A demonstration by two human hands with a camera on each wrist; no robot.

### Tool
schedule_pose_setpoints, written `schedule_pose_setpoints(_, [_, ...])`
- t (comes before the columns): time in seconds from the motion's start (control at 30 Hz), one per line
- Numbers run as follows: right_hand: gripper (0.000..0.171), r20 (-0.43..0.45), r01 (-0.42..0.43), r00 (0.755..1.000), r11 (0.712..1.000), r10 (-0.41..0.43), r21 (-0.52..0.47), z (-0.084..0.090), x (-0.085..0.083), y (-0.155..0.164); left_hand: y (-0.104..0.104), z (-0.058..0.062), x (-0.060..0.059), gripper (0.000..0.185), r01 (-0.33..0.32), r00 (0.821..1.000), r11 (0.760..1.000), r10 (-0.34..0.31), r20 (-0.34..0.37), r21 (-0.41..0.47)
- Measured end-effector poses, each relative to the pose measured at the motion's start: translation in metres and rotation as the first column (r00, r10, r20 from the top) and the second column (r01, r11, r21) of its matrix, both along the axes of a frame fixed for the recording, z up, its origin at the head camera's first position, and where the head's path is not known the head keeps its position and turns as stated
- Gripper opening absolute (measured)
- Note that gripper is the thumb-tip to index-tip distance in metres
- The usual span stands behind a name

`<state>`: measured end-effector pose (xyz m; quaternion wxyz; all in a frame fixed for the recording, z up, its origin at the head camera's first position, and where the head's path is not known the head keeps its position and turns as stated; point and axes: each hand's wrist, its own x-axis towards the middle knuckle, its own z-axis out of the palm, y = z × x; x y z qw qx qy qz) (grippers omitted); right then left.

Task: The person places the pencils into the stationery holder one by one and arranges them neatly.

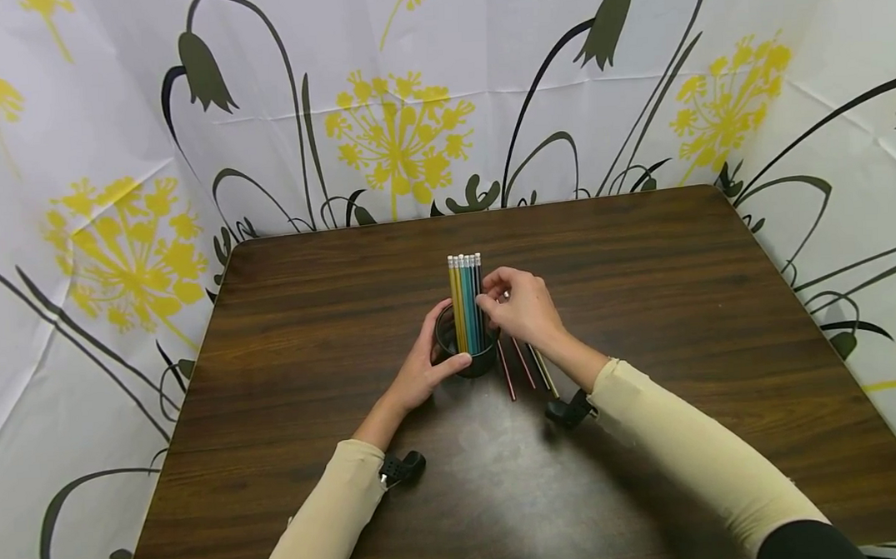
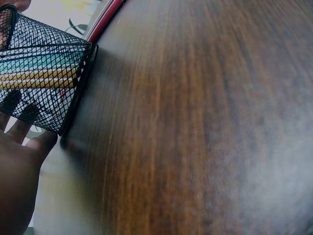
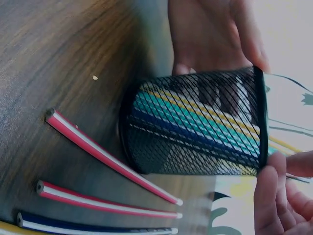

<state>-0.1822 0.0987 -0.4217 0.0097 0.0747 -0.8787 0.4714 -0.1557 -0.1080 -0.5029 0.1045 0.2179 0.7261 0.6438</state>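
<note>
On the table [image 1: 644,304], left hand [image 1: 422,368] grips the mesh cup [image 1: 466,358]; right-hand fingers [image 1: 494,298] pinch a pencil [image 1: 480,299].

1 mesh cup [image 1: 466,354], ~6 pencils in it [image 1: 467,304], 4 loose pencils [image 1: 525,366].

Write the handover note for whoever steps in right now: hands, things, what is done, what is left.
Left hand: grips the black mesh cup, steadying it on the table.
Right hand: fingers at the pencils standing in the cup, seemingly pinching the dark one on the right.
Done: yellow, teal and dark pencils stand upright in the cup.
Left: loose pencils lie on the table right of the cup, two red-and-white, one dark blue, one yellowish.
</note>
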Motion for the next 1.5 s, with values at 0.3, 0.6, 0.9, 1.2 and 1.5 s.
schedule_pose_setpoints(0.3, [0.015, 0.076, 0.058, 0.995, 0.998, -0.058, 0.007, -0.016, -0.021, 0.033, -0.001, 0.002, 0.000, 0.083, 0.005, 1.000, 1.000, -0.005, 0.003, 0.004])
schedule_pose_setpoints(0.6, [0.019, 0.221, -0.006, 0.975, 0.983, -0.036, 0.186, -0.063, -0.027, 0.057, 0.002, 0.033, 0.009, 0.081, 0.028, 0.999, 1.000, -0.028, 0.016, -0.001])
schedule_pose_setpoints(0.9, [0.018, 0.179, -0.042, 0.983, 0.917, -0.032, 0.397, -0.061, -0.025, 0.054, 0.001, 0.036, 0.012, 0.079, 0.024, 1.000, 1.000, -0.024, 0.008, -0.011])
schedule_pose_setpoints(1.2, [0.014, 0.177, -0.021, 0.981, 0.865, -0.079, 0.501, -0.053, -0.021, 0.049, 0.002, 0.037, 0.011, 0.080, 0.030, 0.999, 1.000, -0.030, 0.010, -0.008])
schedule_pose_setpoints(1.5, [0.018, 0.123, 0.040, 0.987, 0.911, -0.099, 0.410, -0.031, -0.022, 0.052, 0.001, 0.037, 0.012, 0.080, 0.034, 0.999, 0.999, -0.034, 0.014, -0.010])
